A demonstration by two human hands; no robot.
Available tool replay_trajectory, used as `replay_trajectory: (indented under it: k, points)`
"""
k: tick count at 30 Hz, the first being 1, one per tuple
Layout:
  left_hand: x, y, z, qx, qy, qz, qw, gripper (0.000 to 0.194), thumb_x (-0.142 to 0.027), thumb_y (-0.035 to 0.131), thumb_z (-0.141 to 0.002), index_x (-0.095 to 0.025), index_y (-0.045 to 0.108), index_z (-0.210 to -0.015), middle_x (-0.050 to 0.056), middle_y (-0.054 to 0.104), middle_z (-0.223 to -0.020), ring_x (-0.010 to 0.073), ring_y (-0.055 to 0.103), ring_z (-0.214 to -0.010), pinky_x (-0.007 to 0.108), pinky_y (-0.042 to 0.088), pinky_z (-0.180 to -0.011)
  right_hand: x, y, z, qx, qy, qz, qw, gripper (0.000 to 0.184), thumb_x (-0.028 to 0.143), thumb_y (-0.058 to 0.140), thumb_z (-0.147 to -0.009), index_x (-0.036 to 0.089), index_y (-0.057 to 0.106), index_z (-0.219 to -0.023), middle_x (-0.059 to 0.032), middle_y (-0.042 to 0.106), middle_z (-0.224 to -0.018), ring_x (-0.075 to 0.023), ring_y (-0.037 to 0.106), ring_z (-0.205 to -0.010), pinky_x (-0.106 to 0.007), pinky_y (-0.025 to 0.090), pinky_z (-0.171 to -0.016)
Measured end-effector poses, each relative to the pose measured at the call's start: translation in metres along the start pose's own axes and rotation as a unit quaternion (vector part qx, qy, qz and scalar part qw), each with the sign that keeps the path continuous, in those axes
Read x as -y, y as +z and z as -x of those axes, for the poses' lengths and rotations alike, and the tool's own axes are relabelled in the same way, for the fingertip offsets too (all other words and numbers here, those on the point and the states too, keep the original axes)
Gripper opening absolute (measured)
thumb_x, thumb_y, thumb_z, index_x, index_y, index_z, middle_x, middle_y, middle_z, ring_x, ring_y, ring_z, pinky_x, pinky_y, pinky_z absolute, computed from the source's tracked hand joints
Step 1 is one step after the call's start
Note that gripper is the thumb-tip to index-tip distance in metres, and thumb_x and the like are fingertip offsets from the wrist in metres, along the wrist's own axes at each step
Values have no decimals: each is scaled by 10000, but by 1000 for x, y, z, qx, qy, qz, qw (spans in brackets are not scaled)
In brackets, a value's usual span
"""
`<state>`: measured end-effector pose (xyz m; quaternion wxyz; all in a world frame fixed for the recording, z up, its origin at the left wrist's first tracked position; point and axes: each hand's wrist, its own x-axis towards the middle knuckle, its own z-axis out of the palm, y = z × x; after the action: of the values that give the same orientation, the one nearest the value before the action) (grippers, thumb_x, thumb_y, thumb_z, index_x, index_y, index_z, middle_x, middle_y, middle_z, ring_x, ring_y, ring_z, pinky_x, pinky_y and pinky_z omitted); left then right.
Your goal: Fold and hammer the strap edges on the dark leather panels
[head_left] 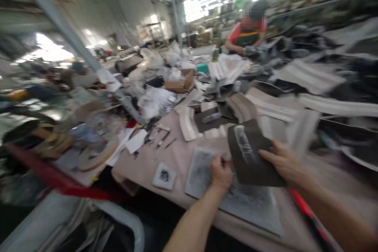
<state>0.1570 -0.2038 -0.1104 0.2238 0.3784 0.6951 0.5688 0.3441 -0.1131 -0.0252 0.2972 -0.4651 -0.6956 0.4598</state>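
Note:
My right hand (285, 163) grips the right edge of a dark brown shaped piece of material (249, 153), holding it tilted above a grey smeared board (236, 193) on the table. My left hand (221, 173) is closed in a fist at the piece's lower left edge, around a small thin tool I cannot make out. The frame is blurred by motion.
The beige table (177, 153) carries small tools (162, 138), a little grey tile (164, 176), and stacks of cut pieces (218, 116). Piles of bags and boxes (165, 82) lie behind. A person in a red top (248, 33) works at the far side. A red bar (53, 177) runs at the left.

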Motion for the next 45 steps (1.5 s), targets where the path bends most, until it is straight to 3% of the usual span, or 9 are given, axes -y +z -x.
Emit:
replay_trajectory:
  k: [4, 7, 9, 12, 14, 19, 22, 29, 45]
  points:
    - [4, 21, 14, -1, -12, 79, 997, 176, -338, 665, -862, -167, 677, -905, 46, 717, -817, 190, 659, -788, 270, 504, -749, -30, 16, 102, -16, 157, -131, 979, 422, 317, 570, -830, 205, 561, -1236, -58, 753, -973, -233, 733, -826, -353, 590, -708]
    - [6, 17, 4, 19, -6, 94, 995, 203, -361, 684, -837, -171, 668, -906, 48, 719, -842, 194, 669, -812, 281, 515, -792, -40, 47, 143, -90, 133, 88, 983, 548, 310, 570, -823, 138, 522, -1341, -123, 752, -938, -299, 732, -877, -414, 574, -730]
    - [2, 14, 3, 49, 6, 84, 995, 188, -352, 688, -831, -176, 668, -895, 38, 719, -835, 186, 668, -806, 278, 517, -805, -40, 56, 157, -105, 123, 274, 948, 650, 349, 566, -862, 64, 448, -1433, -148, 732, -775, -333, 727, -750, -430, 547, -653]
    - [-7, 14, 6, 84, 15, 65, 994, 154, -325, 683, -829, -178, 672, -874, 17, 710, -793, 170, 655, -769, 262, 512, -782, -30, 53, 163, -85, 108, 432, 891, 678, 422, 582, -885, 49, 450, -1436, -121, 675, -613, -322, 687, -578, -390, 494, -536]
    - [-13, 14, 8, 113, 15, 55, 992, 138, -306, 682, -825, -174, 678, -866, 15, 707, -782, 164, 648, -752, 256, 508, -761, -19, 47, 162, -95, 79, 460, 879, 552, 404, 564, -903, 105, 522, -1366, -132, 696, -701, -298, 687, -585, -366, 487, -517]
    - [-18, 15, 10, 150, 9, 76, 986, 132, -297, 677, -820, -175, 679, -869, 27, 719, -802, 166, 659, -763, 263, 519, -763, -7, 50, 157, -140, -109, 335, 925, 469, 335, 473, -970, 146, 480, -1399, -205, 598, -1341, -312, 621, -1193, -444, 549, -929]
    - [-20, 17, 13, 179, -16, 137, 974, 170, -323, 692, -813, -171, 667, -884, 39, 730, -823, 176, 687, -784, 280, 541, -778, -20, 67, 158, -85, -163, 295, 938, 419, 304, 503, -964, 160, 533, -1357, -167, 581, -1393, -294, 549, -1295, -490, 475, -1064]
    - [-22, 21, 26, 249, -81, 225, 938, 365, -376, 764, -779, -175, 595, -1034, 62, 752, -888, 204, 738, -815, 352, 579, -826, -43, 89, 165, -73, -152, 306, 937, 342, 254, 498, -959, 132, 606, -1260, -157, 584, -1408, -289, 501, -1348, -533, 386, -1139]
    - [-20, 27, 25, 267, -32, 140, 953, 165, -318, 693, -847, -172, 653, -911, 76, 755, -891, 196, 725, -831, 322, 577, -817, -35, 86, 165, -56, -124, 281, 950, 372, 269, 491, -956, 119, 588, -1282, -176, 566, -1413, -305, 479, -1358, -555, 356, -1147]
